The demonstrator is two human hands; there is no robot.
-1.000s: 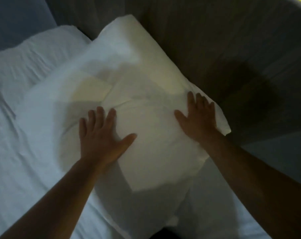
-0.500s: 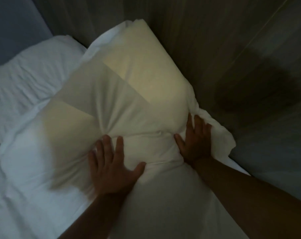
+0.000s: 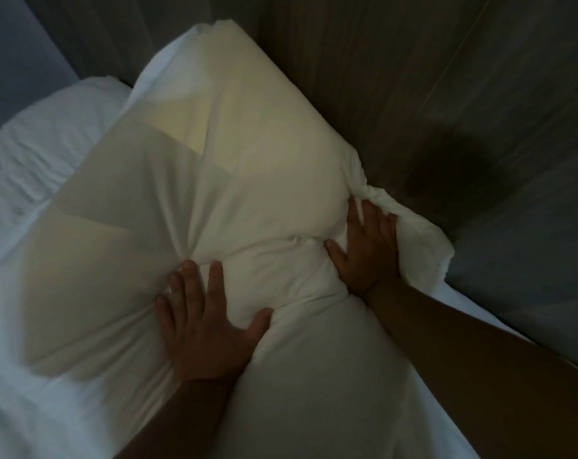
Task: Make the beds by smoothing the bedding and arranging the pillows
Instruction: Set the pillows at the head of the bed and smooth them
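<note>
**Two hands flat on one pillow; two pillows counted**

Left hand (image 3: 201,323), lower centre: grip wide, fingers spread, palm pressing the pillow (image 3: 248,144). Right hand (image 3: 367,250), right of centre: grip likewise wide, fingers straight, pushed into the pillow's bunched right edge. This pillow fills the frame centre, its far corner up against the panelled wall (image 3: 347,61). Second pillow (image 3: 49,140) upper left, partly behind the first. One white sheet (image 3: 32,409), lower left.
</note>
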